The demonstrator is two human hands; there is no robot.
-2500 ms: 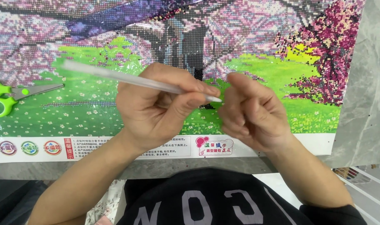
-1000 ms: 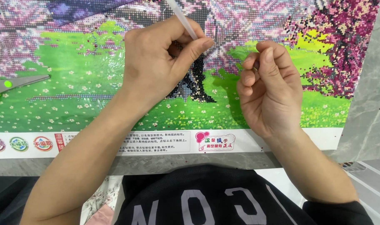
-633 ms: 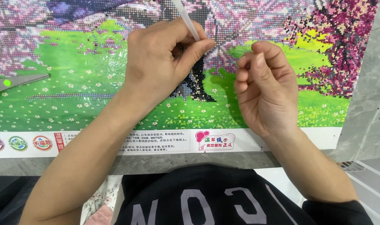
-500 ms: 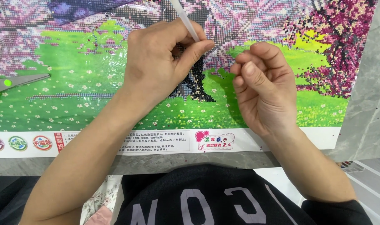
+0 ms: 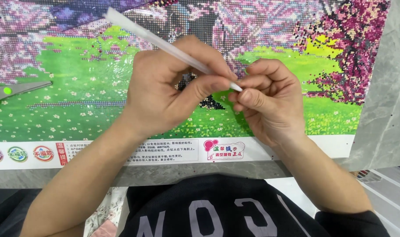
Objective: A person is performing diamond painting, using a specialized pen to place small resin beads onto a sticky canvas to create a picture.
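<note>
My left hand (image 5: 173, 90) grips a long white pen-shaped applicator (image 5: 151, 37), which slants from upper left down to its tip at my right fingers. My right hand (image 5: 270, 98) is curled, with thumb and fingertips pinched together right at the pen's tip; whether something tiny sits between them is too small to see. Both hands hover over a bead-mosaic canvas (image 5: 77, 87) showing green grass, pink blossom trees and a dark trunk, partly hidden behind my hands.
Green-handled scissors (image 5: 11, 92) lie on the canvas at the far left. A white printed strip (image 5: 121, 153) runs along the canvas's lower edge. Grey marbled tabletop (image 5: 384, 109) shows to the right. My dark shirt fills the bottom.
The pen has swung from pointing up and away to slanting up-left, its tip now down at my right fingers. My right hand has closed in toward my left.
</note>
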